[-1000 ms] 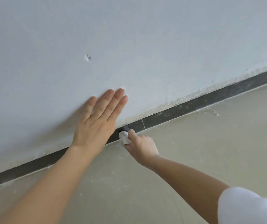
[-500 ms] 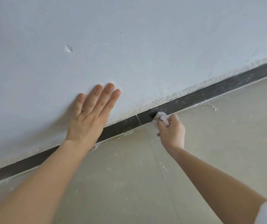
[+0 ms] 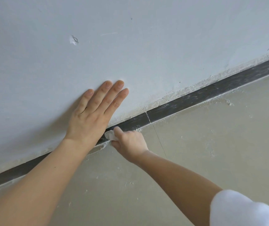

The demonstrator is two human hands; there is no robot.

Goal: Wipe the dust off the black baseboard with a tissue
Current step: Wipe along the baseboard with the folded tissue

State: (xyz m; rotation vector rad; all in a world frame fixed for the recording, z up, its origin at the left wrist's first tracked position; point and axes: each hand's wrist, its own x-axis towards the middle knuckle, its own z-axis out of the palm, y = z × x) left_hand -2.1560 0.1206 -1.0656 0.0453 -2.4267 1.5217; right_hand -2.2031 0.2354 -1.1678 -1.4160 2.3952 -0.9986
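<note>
A black baseboard [image 3: 195, 98] runs diagonally from lower left to upper right between the white wall and the beige floor. White dust smears streak its right stretch. My right hand [image 3: 130, 141] grips a crumpled white tissue [image 3: 111, 135] and holds it against the baseboard, just left of a joint in the strip. My left hand [image 3: 94, 115] lies flat on the wall with straight fingers, its heel covering part of the baseboard next to the tissue.
The white wall [image 3: 146, 46] has a small chipped spot [image 3: 74, 40] above my left hand. Crumbly plaster lines the top edge of the baseboard. The beige floor [image 3: 211, 152] carries scattered white dust and specks near the strip.
My right hand with the tissue slid right along the baseboard past the joint, then came back left beside my left hand. My left hand stayed flat on the wall.
</note>
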